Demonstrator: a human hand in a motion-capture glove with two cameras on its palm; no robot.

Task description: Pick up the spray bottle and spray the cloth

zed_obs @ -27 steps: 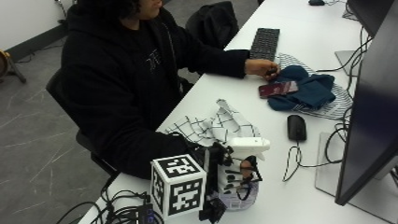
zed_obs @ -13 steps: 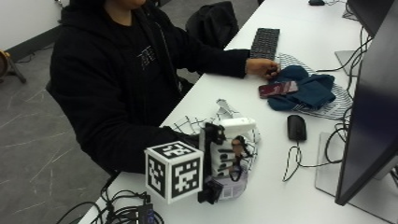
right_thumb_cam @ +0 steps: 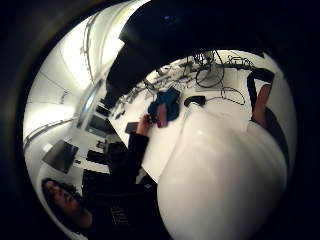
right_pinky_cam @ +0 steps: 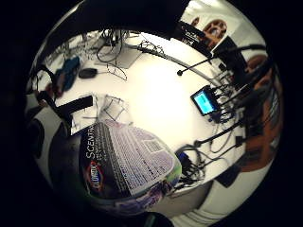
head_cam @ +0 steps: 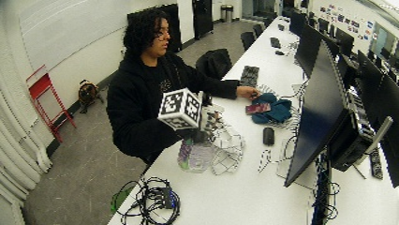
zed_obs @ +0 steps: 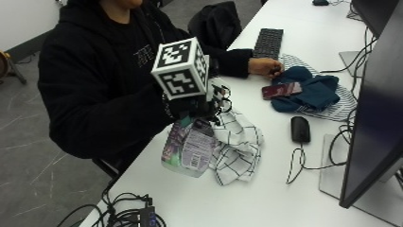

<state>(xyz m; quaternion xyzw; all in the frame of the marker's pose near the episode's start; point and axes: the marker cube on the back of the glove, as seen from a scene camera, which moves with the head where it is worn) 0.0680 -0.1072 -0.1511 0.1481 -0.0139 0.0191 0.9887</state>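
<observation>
My gloved right hand (zed_obs: 189, 106) grips the spray bottle (zed_obs: 186, 149) by its neck and holds it upright near the table's near edge. The bottle has a clear body with a purple label (right_pinky_cam: 125, 161), and its white head (right_thumb_cam: 220, 175) fills the thumb side palm view. The white checked cloth (zed_obs: 238, 144) lies crumpled on the table right beside the bottle, on the monitor side. In the wide outside view the hand (head_cam: 198, 129) holds the bottle (head_cam: 195, 157) next to the cloth (head_cam: 227, 147). I cannot tell whether the bottle's base touches the table.
The person's bare hand (zed_obs: 264, 66) rests by a blue cloth (zed_obs: 308, 92) with a maroon phone (zed_obs: 282, 90) on it. A black mouse (zed_obs: 300, 128), a keyboard (zed_obs: 267, 42) and a large monitor (zed_obs: 378, 94) stand nearby. Cables (zed_obs: 126, 215) lie at the near corner.
My hand has risen with the spray bottle from the table's near corner and moved further along the table, bringing the bottle beside the checked cloth.
</observation>
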